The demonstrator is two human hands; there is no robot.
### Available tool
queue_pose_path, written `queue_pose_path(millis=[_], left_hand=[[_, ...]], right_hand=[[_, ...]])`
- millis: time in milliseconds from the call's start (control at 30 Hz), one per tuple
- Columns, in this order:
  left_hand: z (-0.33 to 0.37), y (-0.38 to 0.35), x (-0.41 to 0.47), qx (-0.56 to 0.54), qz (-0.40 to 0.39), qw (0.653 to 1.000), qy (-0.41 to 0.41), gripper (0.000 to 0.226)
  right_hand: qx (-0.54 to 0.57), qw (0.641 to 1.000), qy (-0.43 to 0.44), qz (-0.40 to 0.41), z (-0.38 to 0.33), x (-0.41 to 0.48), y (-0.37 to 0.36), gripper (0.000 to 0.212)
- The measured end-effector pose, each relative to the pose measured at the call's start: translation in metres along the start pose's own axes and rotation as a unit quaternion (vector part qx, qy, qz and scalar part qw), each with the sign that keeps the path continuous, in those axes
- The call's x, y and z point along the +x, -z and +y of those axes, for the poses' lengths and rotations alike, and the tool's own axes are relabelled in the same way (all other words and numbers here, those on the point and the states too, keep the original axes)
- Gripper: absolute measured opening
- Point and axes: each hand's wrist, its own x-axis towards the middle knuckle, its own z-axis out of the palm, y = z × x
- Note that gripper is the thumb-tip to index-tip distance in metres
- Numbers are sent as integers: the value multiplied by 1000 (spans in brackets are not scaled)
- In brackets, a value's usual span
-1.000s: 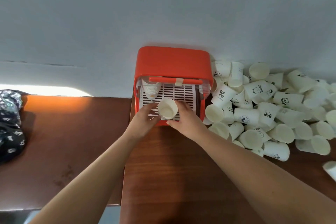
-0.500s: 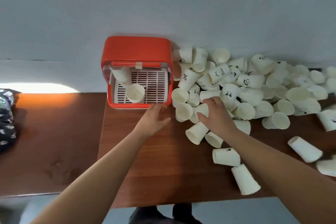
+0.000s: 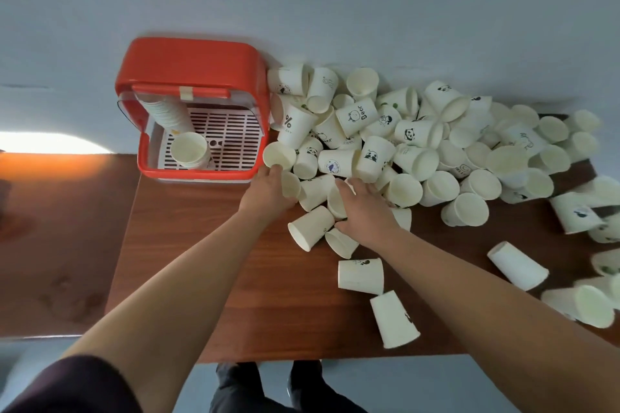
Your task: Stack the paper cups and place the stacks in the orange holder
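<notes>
The orange holder [image 3: 201, 175] stands open at the table's back left against the wall. Inside it a tall stack of cups [image 3: 166, 113] leans at the left, and a short cup stack [image 3: 189, 149] stands on the white grate. A big pile of white paper cups [image 3: 419, 144] spreads to the right of the holder. My left hand [image 3: 266, 193] is at the pile's near left corner, fingers curled round a paper cup [image 3: 290, 184]. Just to its right, my right hand [image 3: 367, 213] grips another cup [image 3: 336, 202] between thumb and fingers.
Loose cups lie on the brown table [image 3: 201, 261] in front of the pile: one [image 3: 310, 226] by my hands, two [image 3: 360, 275] [image 3: 396, 318] nearer the front edge, more at the far right [image 3: 518, 265]. A second table [image 3: 50, 228] adjoins on the left.
Both hands have left the holder, where the short cup stack stays, and moved right to the pile. Each hand has closed on a cup there.
</notes>
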Motion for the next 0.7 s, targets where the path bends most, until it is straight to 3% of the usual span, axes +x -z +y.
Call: queue_pose_path(millis=[333,533,700], left_hand=[[-11,-16,-11,-5,50,999,-2,73],[-17,-5,-26,-84,83,993,-7,77],[-30,23,-44,-126,101,987,-11,74]], right_hand=[[12,999,-16,31,7,9,-17,74],[-17,998,12,55,3,5,-6,67],[34,993,37,103,-13,12,34,68]])
